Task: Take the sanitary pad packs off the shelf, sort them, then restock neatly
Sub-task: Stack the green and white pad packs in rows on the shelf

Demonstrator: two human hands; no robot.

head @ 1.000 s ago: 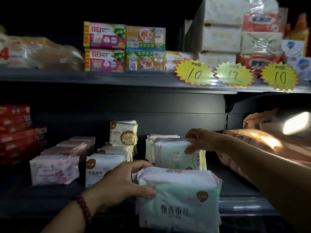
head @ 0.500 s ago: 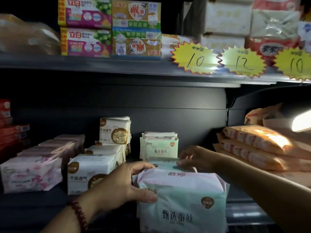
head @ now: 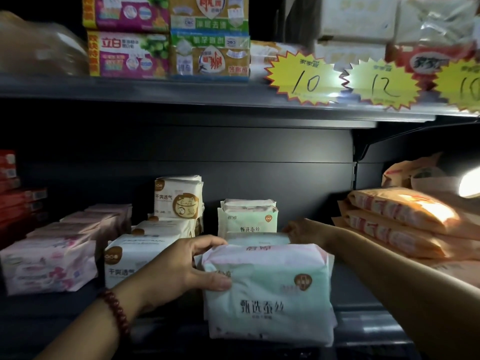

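A large mint-green and pink pad pack stands at the front of the dark shelf. My left hand grips its left edge, thumb on the front and fingers over the top. Right behind it a second mint pack lies low, and my right hand holds its right end; the fingers are partly hidden. A third mint pack stands upright at the back. White cat-logo packs and pink packs stand in rows to the left.
Orange packs are stacked on the right under a bright lamp. Red boxes sit far left. The upper shelf carries soap packs, tissue packs and yellow price tags.
My right hand has lowered the second mint pack from upright to just behind the front pack. The view has dropped and moved closer. My left hand keeps its grip.
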